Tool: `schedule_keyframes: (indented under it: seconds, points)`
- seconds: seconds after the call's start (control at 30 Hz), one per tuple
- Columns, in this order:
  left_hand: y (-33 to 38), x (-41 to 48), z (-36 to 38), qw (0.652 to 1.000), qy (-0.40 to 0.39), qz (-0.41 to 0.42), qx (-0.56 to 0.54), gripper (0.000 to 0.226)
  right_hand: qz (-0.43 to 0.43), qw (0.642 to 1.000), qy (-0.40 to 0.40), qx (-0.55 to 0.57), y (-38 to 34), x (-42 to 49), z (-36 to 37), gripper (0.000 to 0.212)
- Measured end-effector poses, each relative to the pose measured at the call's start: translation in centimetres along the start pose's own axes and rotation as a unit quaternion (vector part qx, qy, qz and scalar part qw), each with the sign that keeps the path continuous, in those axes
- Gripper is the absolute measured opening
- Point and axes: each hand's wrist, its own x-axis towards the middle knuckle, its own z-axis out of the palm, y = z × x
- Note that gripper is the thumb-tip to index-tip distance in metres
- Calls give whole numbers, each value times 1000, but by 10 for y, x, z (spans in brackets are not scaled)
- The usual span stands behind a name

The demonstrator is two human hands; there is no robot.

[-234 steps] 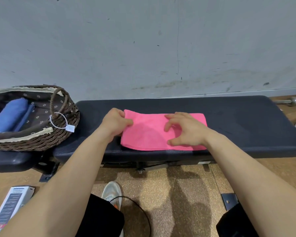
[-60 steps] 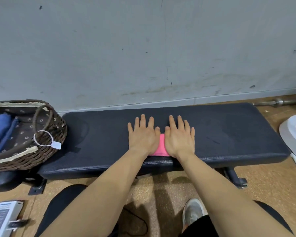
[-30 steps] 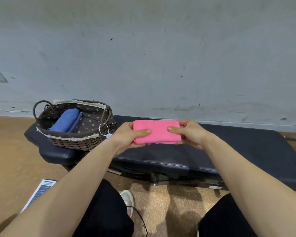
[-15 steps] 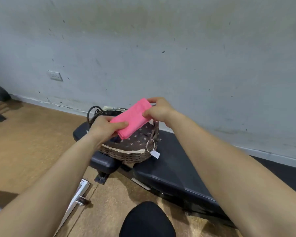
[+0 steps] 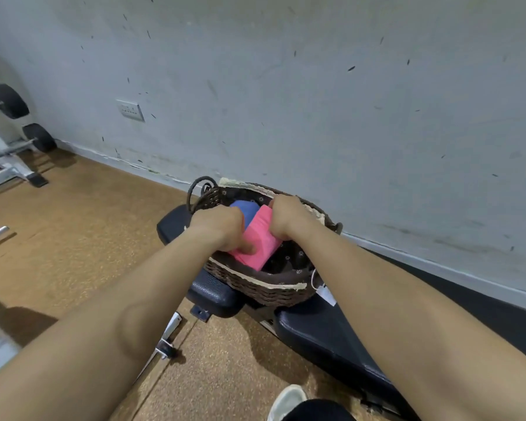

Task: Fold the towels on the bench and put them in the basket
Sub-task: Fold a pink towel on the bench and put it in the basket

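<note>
A folded pink towel sits down inside the dark wicker basket, which stands on the left end of the black bench. My left hand grips the towel's near left end, thumb on top. My right hand grips its far right end. A folded blue towel lies in the basket just behind the pink one, partly hidden by my left hand.
A white tag hangs from the basket's right side. The grey wall runs close behind the bench. Barbell weights and a rack stand at far left on the cork floor. My shoe shows at the bottom.
Both hands have lowered the pink towel from above the basket down into it, beside the blue towel. My view has swung left toward the basket.
</note>
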Motion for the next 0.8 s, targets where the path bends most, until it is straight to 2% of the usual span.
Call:
schedule_keyframes:
  seconds: [0.13, 0.27, 0.37, 0.43, 0.5, 0.53, 0.63, 0.7, 0.8]
  points:
    - [4, 2, 12, 998, 23, 8, 55, 59, 7, 1000, 8, 6, -6, 1, 15, 15]
    - [3, 3, 15, 998, 48, 13, 43, 49, 18, 1000, 7, -20, -5, 0, 19, 33]
    - [-7, 7, 13, 998, 64, 15, -11, 36, -24, 990, 95, -105, -2, -5, 20, 43]
    - [-14, 11, 13, 997, 57, 18, -42, 43, -73, 978, 146, -127, 1, -5, 19, 39]
    - [-18, 16, 14, 998, 24, 24, -53, 55, -121, 982, 103, -105, 2, -1, 18, 29]
    - [-18, 18, 14, 998, 5, 26, -56, 59, -132, 985, 55, -99, 1, 1, 17, 34]
    - [-18, 23, 13, 998, -34, 31, -51, 69, -111, 986, -63, -104, -2, 5, 16, 65]
    - [-18, 27, 14, 998, -41, 35, -44, 71, -98, 987, -75, -107, 0, 9, 19, 72]
    - [-19, 32, 16, 997, -50, 39, -47, 65, -94, 985, -73, -127, -2, 13, 24, 67]
